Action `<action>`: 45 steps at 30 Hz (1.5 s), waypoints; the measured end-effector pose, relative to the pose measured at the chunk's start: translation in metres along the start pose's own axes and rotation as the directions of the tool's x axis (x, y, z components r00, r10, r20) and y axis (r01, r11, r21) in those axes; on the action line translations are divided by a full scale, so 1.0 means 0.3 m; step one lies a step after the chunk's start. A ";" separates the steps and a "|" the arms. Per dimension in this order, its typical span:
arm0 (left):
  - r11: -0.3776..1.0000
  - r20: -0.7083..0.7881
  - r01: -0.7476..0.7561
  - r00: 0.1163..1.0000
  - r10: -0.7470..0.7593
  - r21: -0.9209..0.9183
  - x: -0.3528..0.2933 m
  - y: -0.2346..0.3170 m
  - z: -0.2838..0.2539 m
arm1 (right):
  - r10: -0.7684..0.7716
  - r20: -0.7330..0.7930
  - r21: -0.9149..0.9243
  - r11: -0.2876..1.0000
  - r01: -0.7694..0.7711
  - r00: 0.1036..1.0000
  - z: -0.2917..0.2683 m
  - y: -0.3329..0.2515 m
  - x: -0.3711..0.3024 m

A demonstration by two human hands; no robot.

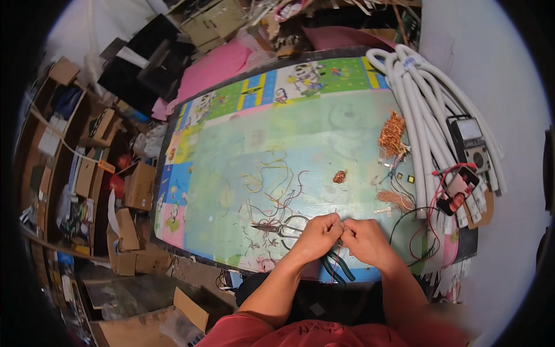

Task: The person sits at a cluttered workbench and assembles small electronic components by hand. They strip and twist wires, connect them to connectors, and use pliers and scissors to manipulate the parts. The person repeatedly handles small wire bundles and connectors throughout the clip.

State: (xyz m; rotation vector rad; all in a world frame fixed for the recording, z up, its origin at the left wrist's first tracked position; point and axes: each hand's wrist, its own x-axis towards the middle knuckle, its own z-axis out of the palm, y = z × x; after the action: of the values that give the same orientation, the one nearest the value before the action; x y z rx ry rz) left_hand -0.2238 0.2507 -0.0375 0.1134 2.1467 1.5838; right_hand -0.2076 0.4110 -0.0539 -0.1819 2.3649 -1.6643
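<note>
My left hand [324, 232] and my right hand [365, 238] meet at the table's near edge, fingers closed in a pinch. Between them they hold a thin wire [335, 263], reddish where it hangs below; the fingers hide most of it. Beside my left hand lies a pair of scissors [269, 228] with black loop handles, partly covered by that hand. Pliers with dark green handles [339, 269] rest under my hands, their jaws hidden. Left of the scissors are scattered short wire clippings [254, 246], and beyond them loose yellow and red wires [269, 179].
Copper wire [392, 134] is heaped at the right, with a smaller copper clump [339, 176] nearer the middle. White tubing [413, 121], a multimeter [471, 144] and a phone [458, 191] line the right side. Cardboard boxes [139, 185] and shelves stand to the left.
</note>
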 end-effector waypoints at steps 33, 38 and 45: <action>0.832 -0.007 0.112 0.990 -0.138 -0.543 -0.006 0.083 -0.029 | -0.060 -0.313 -0.147 0.989 0.015 0.948 -0.088 0.079 0.016; 0.869 -0.005 0.107 0.992 -0.125 -0.483 -0.023 0.068 -0.035 | -0.059 -0.203 0.056 0.996 0.072 0.977 -0.063 0.026 0.017; 0.939 -0.054 0.053 0.996 -0.076 -0.340 -0.004 0.074 0.007 | -0.150 -0.003 0.197 0.969 0.148 0.989 -0.090 0.004 0.005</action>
State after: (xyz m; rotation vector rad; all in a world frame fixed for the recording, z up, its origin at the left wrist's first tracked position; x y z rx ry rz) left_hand -0.2263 0.2595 -0.0170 -0.1219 1.8696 1.9130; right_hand -0.2162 0.4355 -0.0465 -0.3387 2.2080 -1.9475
